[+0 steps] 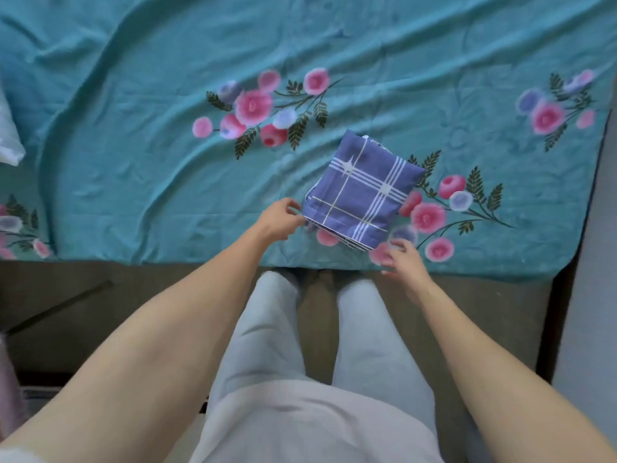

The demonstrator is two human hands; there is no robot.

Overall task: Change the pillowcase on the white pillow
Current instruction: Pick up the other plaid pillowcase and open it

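Observation:
A folded blue pillowcase [362, 190] with white check lines lies on the teal flowered bedsheet [167, 145], near the bed's front edge. My left hand [278, 220] pinches the pillowcase's near left corner. My right hand [402, 259] hovers just off its near right corner, fingers apart and blurred; I cannot tell whether it touches the cloth. A bit of the white pillow [8, 128] shows at the far left edge of the view, mostly cut off.
The bed's dark front side [133, 305] runs across below the sheet. My legs in light grey trousers [267, 329] stand against it. A pale floor strip [591, 295] lies to the right of the bed.

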